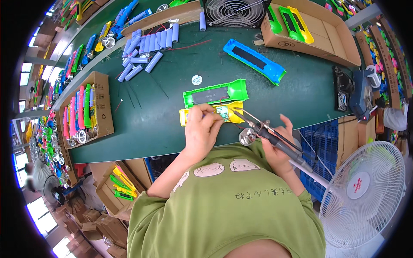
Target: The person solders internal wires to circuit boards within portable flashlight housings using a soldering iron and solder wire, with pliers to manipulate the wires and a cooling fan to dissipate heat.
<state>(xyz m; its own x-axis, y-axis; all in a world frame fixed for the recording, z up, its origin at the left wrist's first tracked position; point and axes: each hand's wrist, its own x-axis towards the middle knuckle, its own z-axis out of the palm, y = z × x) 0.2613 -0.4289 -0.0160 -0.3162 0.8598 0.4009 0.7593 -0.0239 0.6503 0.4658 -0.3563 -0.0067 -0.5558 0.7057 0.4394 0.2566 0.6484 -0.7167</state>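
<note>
My right hand [279, 150] is wrapped round a soldering iron [272, 138] with a thin tube along its side. The iron's tip points at a small green circuit board [223, 113] in a yellow torch half-shell [183, 118]; I cannot tell whether it touches. My left hand [200, 131] pinches at the board's left side, hiding what is between the fingertips. Thin wires run from the board towards a round silver reflector [248, 136] by the table's near edge. Just beyond lies a green half-shell [238, 89] with a dark strip inside.
A blue half-shell [254, 61] lies beyond to the right. Blue cylindrical battery cells [152, 42] are piled at the back left. Cardboard boxes of coloured shells stand at left [103, 105] and back right [337, 41]. A white fan [363, 193] stands at lower right.
</note>
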